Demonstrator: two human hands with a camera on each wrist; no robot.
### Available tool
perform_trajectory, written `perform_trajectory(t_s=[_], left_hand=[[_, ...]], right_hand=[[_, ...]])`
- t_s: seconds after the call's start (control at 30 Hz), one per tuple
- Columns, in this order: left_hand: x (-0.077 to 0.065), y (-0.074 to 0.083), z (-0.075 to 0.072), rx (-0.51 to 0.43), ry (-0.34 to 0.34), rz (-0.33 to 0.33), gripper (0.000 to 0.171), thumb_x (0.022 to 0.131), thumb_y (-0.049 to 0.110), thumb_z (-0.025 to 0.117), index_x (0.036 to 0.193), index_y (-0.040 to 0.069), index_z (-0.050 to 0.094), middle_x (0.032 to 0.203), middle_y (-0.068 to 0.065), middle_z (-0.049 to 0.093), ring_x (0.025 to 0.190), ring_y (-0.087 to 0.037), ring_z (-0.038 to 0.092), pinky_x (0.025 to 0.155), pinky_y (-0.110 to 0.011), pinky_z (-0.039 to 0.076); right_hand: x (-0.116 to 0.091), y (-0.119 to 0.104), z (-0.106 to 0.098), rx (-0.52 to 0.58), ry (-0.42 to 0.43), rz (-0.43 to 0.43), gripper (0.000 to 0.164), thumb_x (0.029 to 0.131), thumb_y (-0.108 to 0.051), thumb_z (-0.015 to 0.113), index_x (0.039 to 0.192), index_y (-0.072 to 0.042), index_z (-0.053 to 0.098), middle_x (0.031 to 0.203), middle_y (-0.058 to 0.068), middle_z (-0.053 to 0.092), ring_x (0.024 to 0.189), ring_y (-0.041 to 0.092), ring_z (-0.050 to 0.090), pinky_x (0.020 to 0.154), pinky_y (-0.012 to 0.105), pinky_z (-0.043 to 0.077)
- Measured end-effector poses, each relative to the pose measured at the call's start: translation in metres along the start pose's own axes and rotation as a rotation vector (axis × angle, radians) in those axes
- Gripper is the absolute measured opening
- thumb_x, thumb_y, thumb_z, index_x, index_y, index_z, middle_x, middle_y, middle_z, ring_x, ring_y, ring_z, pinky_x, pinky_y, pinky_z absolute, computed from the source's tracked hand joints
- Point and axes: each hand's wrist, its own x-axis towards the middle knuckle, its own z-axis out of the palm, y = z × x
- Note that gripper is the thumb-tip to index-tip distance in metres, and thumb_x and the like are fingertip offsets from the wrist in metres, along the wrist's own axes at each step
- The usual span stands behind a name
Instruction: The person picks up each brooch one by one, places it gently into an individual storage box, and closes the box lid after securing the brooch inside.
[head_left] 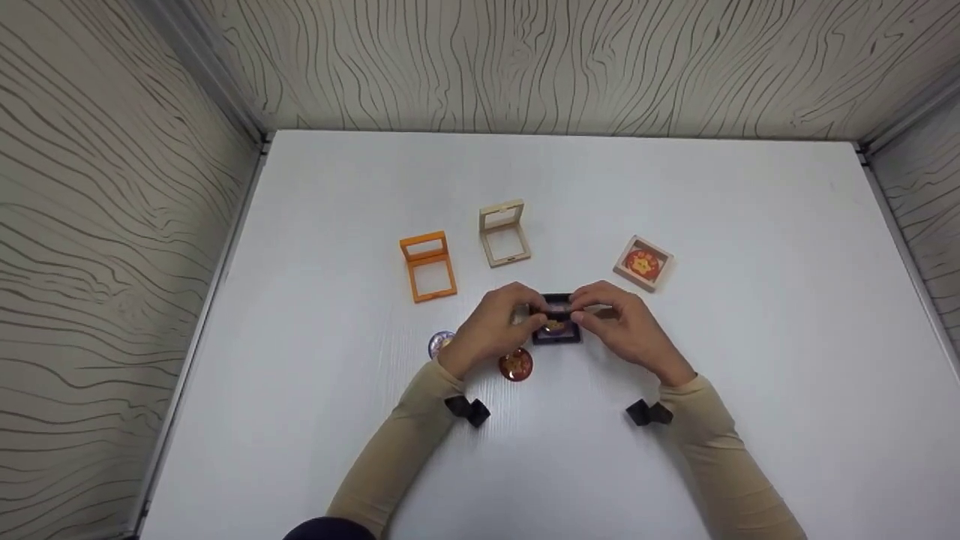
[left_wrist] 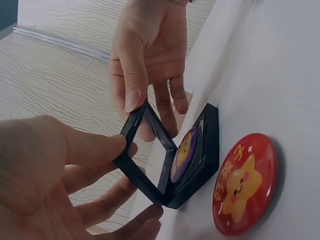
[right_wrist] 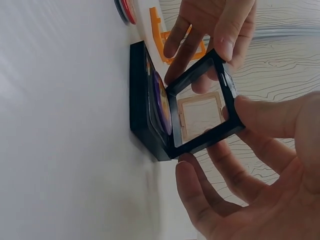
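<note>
A small black hinged display case (head_left: pixel 557 335) stands half open on the white table, its clear-windowed lid (left_wrist: pixel 145 167) tilted up. Inside its base lies a round purple badge (left_wrist: pixel 185 152) with a yellow figure. My left hand (head_left: pixel 496 324) pinches one corner of the lid between thumb and fingers. At the opposite corner my right hand (head_left: pixel 624 327) pinches the same lid, as the right wrist view also shows. Close to the left hand lies a red round badge (left_wrist: pixel 245 185) with a yellow star. Another round badge (head_left: pixel 441 344), bluish, is partly hidden by the left wrist.
An orange case (head_left: pixel 433 279) and a cream case (head_left: pixel 506 247), both with lids raised, stand behind the left hand. Farther right sits a light wooden-coloured case (head_left: pixel 643 263) holding a red badge. Wood-grain patterned panels (head_left: pixel 517 67) border the table.
</note>
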Motion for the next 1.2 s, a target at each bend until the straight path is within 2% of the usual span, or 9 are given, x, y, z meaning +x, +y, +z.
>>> perform_trajectory(t_s=[0.13,0.27,0.57,0.83,1.1,1.2], left_hand=[[0.0004,-0.0005,0.0007,0.034,-0.006,0.016,0.013,0.101,0.009,0.071,0.112,0.006,0.078,0.120,-0.010,0.073,0.118,-0.025,0.068,0.109,-0.041,0.051],[-0.0005,0.0000,0.0006,0.045,-0.024,0.002,0.011,0.101,0.008,0.072,0.110,0.006,0.078,0.119,-0.010,0.073,0.118,-0.025,0.067,0.109,-0.041,0.051],[-0.0034,0.0017,0.0029,0.086,-0.059,-0.067,0.009,0.100,0.013,0.075,0.107,0.009,0.079,0.120,-0.005,0.070,0.117,-0.022,0.066,0.107,-0.040,0.051],[-0.0013,-0.0002,0.0049,0.130,-0.062,-0.047,0.006,0.098,0.013,0.077,0.102,0.009,0.081,0.119,-0.004,0.071,0.117,-0.021,0.066,0.108,-0.038,0.051],[0.0006,-0.0030,0.0049,0.211,-0.095,0.007,0.005,0.097,0.014,0.078,0.100,0.012,0.082,0.118,-0.004,0.071,0.115,-0.021,0.066,0.106,-0.036,0.051],[0.0006,-0.0038,0.0059,0.253,-0.107,0.002,0.005,0.097,0.015,0.078,0.099,0.014,0.082,0.119,-0.002,0.070,0.113,-0.020,0.065,0.104,-0.035,0.052]], right_hand=[[-0.0013,0.0017,0.0004,-0.039,-0.009,-0.070,0.009,0.099,-0.012,0.077,0.108,-0.010,0.080,0.123,0.011,0.072,0.110,0.014,0.067,0.088,0.034,0.059],[-0.0018,0.0020,0.0014,-0.052,-0.022,-0.126,0.007,0.099,-0.010,0.076,0.105,-0.011,0.080,0.119,0.011,0.072,0.104,0.017,0.068,0.085,0.032,0.059],[-0.0031,0.0015,0.0039,-0.104,-0.065,-0.110,0.004,0.098,-0.010,0.078,0.100,-0.012,0.081,0.116,0.003,0.071,0.105,0.018,0.066,0.086,0.038,0.058],[-0.0018,0.0034,0.0034,-0.119,-0.074,-0.131,0.005,0.096,-0.010,0.080,0.099,-0.012,0.083,0.111,0.002,0.072,0.100,0.019,0.067,0.083,0.031,0.058],[0.0000,0.0086,0.0055,-0.128,-0.099,-0.144,0.007,0.095,-0.008,0.081,0.098,-0.014,0.083,0.108,0.000,0.071,0.097,0.017,0.065,0.083,0.033,0.057],[0.0006,0.0096,0.0072,-0.136,-0.121,-0.154,0.007,0.094,-0.008,0.082,0.097,-0.014,0.083,0.107,-0.001,0.070,0.096,0.016,0.065,0.083,0.032,0.055]])
